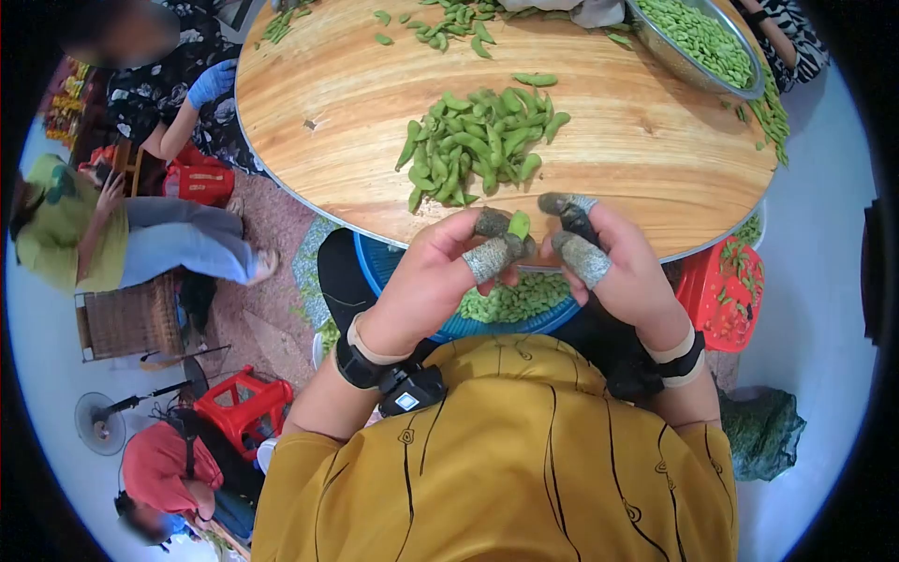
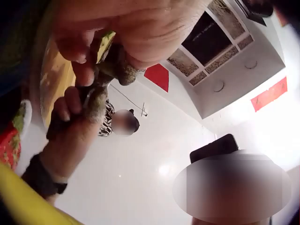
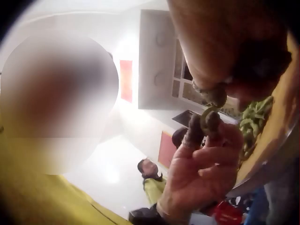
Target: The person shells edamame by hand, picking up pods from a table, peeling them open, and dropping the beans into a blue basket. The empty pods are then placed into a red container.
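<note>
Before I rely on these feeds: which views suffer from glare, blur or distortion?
Head: evenly lit, the pile of pods clear, the tabletop bowed by the wide lens, corners black. Left wrist: wall glaring, hands dim and soft. Right wrist: bright glare on the wall, upper hand darkly shadowed.

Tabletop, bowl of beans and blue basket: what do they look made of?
Tabletop: wood or wood-look laminate, smooth, with visible grain.
Bowl: probably stainless steel, from its shiny grey rim.
Blue basket: likely plastic, semi-glossy, judging by its even, bright colour.
</note>
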A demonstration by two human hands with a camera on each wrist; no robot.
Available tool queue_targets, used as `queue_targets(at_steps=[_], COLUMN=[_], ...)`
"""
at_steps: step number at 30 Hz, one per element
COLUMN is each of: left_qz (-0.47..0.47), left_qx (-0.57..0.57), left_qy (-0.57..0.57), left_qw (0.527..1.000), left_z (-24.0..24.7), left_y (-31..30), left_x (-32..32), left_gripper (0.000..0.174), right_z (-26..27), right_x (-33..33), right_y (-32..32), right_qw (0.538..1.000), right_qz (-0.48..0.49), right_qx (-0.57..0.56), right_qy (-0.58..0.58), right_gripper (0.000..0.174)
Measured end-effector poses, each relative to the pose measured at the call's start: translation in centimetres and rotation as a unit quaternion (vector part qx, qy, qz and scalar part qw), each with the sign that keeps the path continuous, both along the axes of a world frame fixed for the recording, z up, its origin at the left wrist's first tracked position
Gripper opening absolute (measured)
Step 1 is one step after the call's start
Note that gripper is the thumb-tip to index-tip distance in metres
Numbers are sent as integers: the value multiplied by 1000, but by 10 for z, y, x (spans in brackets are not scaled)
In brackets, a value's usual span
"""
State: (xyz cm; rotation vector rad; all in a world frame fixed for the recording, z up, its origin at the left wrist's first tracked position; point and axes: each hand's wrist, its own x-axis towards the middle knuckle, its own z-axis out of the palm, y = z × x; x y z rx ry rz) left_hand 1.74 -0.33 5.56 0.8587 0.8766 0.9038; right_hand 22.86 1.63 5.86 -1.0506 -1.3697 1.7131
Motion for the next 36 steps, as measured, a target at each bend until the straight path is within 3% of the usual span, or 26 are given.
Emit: queue_targets(at_steps=[1,4,8,10,17,20,22,23,24,25,26,27,28,29,31,32,33,34,35,36], left_qz=[3,-22,-42,-29,-13,-24,-75,-73,-73,-72,-64,-64,-88,-112,-102,-101,-98,-99,-85,-63], left_qx=[47,42,64,146,137,194,-3,-3,-82,-158,-187,-187,-198,-209,-219,-172,-121,-122,91,296], left_qy=[60,70,102,121,156,191,131,131,-40,-208,-214,-214,-252,-290,-285,-167,-46,-46,163,356], left_qw=[997,996,992,981,978,962,989,989,993,962,957,957,943,927,928,966,987,987,979,884], left_z=[1,3,2,-10,-8,-5,8,1,-8,-13,-15,-17,-22,-25,-24,-19,-15,-12,-9,-5], left_y=[1,0,0,0,2,4,5,4,2,1,-4,-5,-6,-8,-9,-7,-6,-6,-7,-8], left_x=[-1,-1,2,4,0,-6,-10,-12,-13,-13,-13,-14,-15,-16,-15,-16,-15,-14,-13,-12], left_gripper=[23,20,21,23,21,17,16,16,18,20,26,26,25,24,20,16,12,12,9,7], right_z=[2,6,7,7,11,13,11,11,10,8,-1,-14,-21,-23,-18,-10,0,5,4,0], right_x=[1,-2,-2,-1,-2,-5,-8,-10,-12,-13,-16,-19,-20,-17,-13,-11,-10,-9,-8,-8], right_y=[0,-4,-5,-4,0,1,1,0,-2,-3,-3,-3,-3,-3,1,-1,-5,-7,-7,-6], right_qw=[995,992,991,989,986,980,978,978,981,984,984,993,954,954,891,891,974,991,991,987], right_qz=[53,75,68,81,88,78,79,81,84,87,87,84,77,77,92,92,105,110,108,119], right_qx=[-75,-80,-101,-113,-133,-174,-172,-172,-156,-140,-141,77,291,290,435,435,191,-67,-68,-103], right_qy=[48,65,64,53,49,62,83,82,75,69,69,42,13,13,-87,-87,-63,-35,-34,-21], right_gripper=[31,29,27,29,40,38,36,36,35,34,34,33,32,32,32,32,31,29,29,28])
